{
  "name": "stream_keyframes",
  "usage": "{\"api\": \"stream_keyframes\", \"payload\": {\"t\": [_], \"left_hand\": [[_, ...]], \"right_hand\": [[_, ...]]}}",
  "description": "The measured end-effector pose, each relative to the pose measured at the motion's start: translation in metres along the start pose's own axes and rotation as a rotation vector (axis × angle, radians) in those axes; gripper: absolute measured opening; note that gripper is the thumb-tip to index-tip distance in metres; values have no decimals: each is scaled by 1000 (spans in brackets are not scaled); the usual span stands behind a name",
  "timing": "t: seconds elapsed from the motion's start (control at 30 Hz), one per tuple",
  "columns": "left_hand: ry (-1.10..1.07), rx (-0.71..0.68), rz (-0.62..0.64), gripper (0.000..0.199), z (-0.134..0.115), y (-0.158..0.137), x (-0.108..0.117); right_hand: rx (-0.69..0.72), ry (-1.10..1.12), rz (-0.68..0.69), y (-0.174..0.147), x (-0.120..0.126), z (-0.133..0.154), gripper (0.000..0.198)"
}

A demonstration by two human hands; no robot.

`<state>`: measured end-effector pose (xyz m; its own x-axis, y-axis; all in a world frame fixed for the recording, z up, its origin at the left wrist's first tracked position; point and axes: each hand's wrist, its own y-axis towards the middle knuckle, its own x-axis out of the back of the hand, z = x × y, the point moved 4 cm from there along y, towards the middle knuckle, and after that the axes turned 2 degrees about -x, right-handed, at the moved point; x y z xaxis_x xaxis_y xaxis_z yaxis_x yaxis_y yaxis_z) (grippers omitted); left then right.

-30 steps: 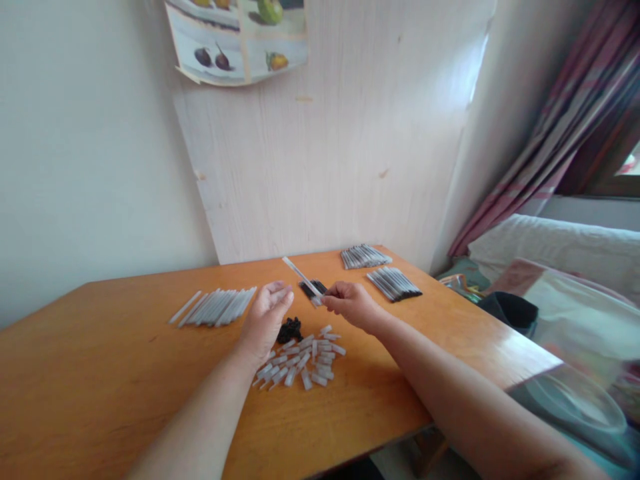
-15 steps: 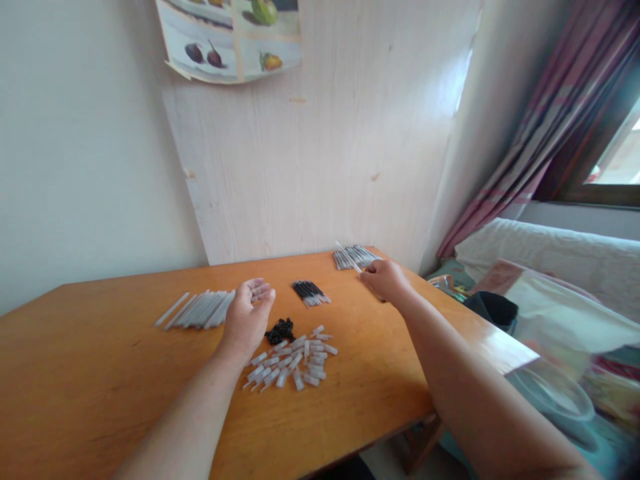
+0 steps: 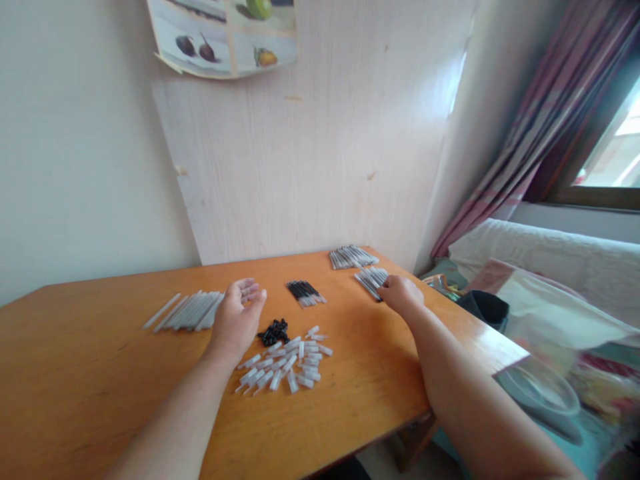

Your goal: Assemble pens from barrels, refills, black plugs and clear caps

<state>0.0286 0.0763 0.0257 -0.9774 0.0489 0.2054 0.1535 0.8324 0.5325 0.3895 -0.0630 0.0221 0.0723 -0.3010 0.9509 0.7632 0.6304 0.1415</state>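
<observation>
My right hand (image 3: 403, 294), fingers pinched together, is at the near row of slim grey-white pens (image 3: 370, 281) toward the table's right edge. It grips the end of a pen lying over that row; the fingertips partly hide it. My left hand (image 3: 235, 319) hovers at the middle left with fingers apart and nothing in it. Behind it lies a row of translucent white tubes (image 3: 193, 312), its right end covered by the hand. Right of the left hand are a heap of small black caps (image 3: 275, 332) and a spread of whitish plastic pieces (image 3: 290, 360).
A bundle of thin black sticks with pale ends (image 3: 305, 293) lies mid-table. Farther back is another row of pens (image 3: 353, 257). The wooden table (image 3: 125, 380) meets a pale board (image 3: 310, 180). Off its right side stand a black container (image 3: 483, 310) and a clear plastic tub (image 3: 543, 387).
My right hand has lowered the pen from a raised, tilted position onto the near row. My left hand stays open near the tubes. The view has shifted slightly.
</observation>
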Motion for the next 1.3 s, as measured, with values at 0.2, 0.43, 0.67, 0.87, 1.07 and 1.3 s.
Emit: {"api": "stream_keyframes", "payload": {"t": [0.2,0.43,0.67,0.87,1.07,1.3], "left_hand": [[-1,23,1,45,5,1,0],[29,19,22,45,7,0,-2],[18,44,24,45,9,0,-3],[66,35,33,45,5,-1,-2],[124,19,42,43,7,0,-2],[147,19,38,43,6,0,-2]], "right_hand": [[-10,-30,15,0,-2,-2,27],[-4,-41,38,3,-6,-5,30],[-17,-44,52,4,-8,-7,33],[-23,-44,67,2,-7,-5,33],[-17,-50,72,2,-8,-6,33],[-58,4,25,3,-4,-9,32]]}}
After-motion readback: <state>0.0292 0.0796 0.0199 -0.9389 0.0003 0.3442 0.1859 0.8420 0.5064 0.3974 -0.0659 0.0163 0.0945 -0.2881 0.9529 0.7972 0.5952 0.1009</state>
